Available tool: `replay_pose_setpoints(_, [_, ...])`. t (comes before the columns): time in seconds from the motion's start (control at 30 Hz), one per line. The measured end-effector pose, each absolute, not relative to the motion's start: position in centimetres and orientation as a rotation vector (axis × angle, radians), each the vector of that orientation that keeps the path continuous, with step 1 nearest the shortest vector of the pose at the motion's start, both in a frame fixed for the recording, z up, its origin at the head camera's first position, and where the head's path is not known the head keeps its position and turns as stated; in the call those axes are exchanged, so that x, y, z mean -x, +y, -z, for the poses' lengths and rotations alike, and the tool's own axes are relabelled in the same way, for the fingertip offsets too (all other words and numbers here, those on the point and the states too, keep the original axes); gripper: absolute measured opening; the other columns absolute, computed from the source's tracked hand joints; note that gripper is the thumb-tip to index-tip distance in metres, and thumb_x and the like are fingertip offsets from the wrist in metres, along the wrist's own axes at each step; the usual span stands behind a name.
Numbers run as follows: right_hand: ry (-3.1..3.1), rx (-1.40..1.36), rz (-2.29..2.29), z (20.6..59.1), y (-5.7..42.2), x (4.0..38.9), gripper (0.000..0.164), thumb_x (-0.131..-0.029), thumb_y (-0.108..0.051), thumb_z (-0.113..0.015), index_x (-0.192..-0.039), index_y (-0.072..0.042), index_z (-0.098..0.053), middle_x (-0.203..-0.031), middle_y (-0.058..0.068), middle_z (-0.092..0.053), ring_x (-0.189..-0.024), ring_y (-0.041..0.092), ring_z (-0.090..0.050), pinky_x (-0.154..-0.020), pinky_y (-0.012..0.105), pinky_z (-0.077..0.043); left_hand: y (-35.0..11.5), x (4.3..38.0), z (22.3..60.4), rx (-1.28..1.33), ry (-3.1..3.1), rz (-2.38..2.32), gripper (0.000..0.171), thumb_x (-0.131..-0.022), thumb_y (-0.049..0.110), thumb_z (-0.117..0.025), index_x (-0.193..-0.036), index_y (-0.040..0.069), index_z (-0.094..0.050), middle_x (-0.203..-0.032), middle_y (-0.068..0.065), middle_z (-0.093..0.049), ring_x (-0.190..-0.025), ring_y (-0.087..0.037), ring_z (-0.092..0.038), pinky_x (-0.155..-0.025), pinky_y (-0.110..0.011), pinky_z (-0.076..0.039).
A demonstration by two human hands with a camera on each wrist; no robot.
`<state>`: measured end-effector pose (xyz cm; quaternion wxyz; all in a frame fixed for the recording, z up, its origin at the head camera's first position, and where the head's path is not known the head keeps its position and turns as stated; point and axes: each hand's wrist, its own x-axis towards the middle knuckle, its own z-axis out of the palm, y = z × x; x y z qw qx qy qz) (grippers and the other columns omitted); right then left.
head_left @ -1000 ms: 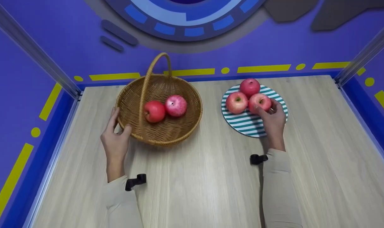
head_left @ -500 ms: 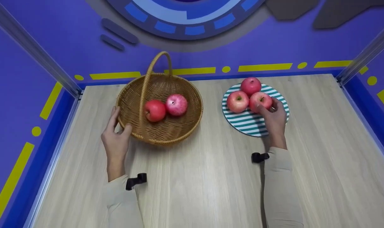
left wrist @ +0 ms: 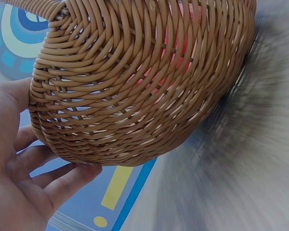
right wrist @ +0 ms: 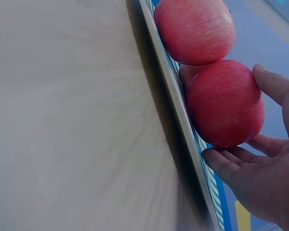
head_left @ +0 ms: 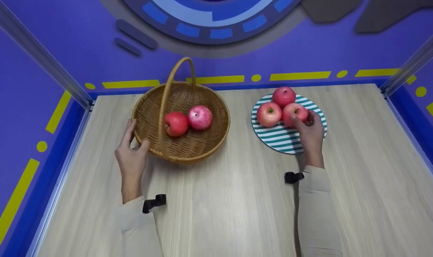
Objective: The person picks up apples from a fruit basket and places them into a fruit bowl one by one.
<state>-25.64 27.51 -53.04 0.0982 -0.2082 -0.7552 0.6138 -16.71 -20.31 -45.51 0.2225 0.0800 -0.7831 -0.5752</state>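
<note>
A round wicker basket [head_left: 150, 103] with a tall hoop handle stands at the left, holding a red apple [head_left: 176, 124] and a pink, streaked apple [head_left: 200, 117]. My left hand [head_left: 132, 157] grips the basket's near-left rim, thumb at the front and fingers along the outer side; the left wrist view has them against the weave [left wrist: 111, 96]. On a green-and-white striped plate [head_left: 280, 141] at the right sit three apples. My right hand [head_left: 311, 135] holds the nearest-right apple [head_left: 295, 113] between thumb and fingers. Another apple [head_left: 269, 115] touches it on the left, and a third [head_left: 283, 96] lies behind.
Pale wooden tabletop [head_left: 220, 200] lies between and in front of the hands. A blue printed back panel [head_left: 223, 67] rises close behind the basket and plate, with side panels left and right. Each sleeve carries a small black mount [head_left: 294, 177] at the wrist.
The whole head view has shifted slightly. Both hands keep their places, the left at the basket and the right around the apple on the plate.
</note>
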Motion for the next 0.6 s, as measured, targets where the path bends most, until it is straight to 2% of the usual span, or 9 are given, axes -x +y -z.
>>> replay_pose_setpoints(0.27, [-2.247,0.633,-1.735,51.7,27.9,25.2,0.084,-0.1,-0.043,-0.073,-0.167,-0.011,-0.033,-0.169,0.009,-0.037,-0.154,0.021,-0.034,-0.121,0.03,-0.034,-20.3,16.8,45.6,-0.21,-2.155,1.585,0.061,-0.092,-0.007,-0.06,-0.153,0.0,-0.056,-0.164,-0.013,-0.043,-0.145,-0.031,-0.048,-0.106,-0.051,-0.05])
replay_pose_setpoints(0.43, [-2.237,0.583,-1.678,50.5,27.9,24.6,0.088,-0.096,-0.047,-0.076,-0.166,-0.011,-0.035,-0.168,0.009,-0.04,-0.153,0.021,-0.036,-0.121,0.032,-0.035,-20.3,16.7,45.5,-0.214,-2.162,1.579,0.061,-0.092,-0.007,-0.06,-0.153,0.0,-0.056,-0.165,-0.012,-0.043,-0.145,-0.031,-0.048,-0.106,-0.051,-0.05])
replay_pose_setpoints(0.6, [-2.218,0.527,-1.641,49.3,27.6,24.2,0.087,-0.096,-0.043,-0.078,-0.165,-0.01,-0.037,-0.166,0.009,-0.042,-0.153,0.02,-0.038,-0.121,0.031,-0.033,-20.3,16.7,45.5,-0.212,-2.16,1.582,0.061,-0.093,-0.007,-0.06,-0.153,0.0,-0.055,-0.164,-0.012,-0.043,-0.145,-0.032,-0.048,-0.104,-0.048,-0.052])
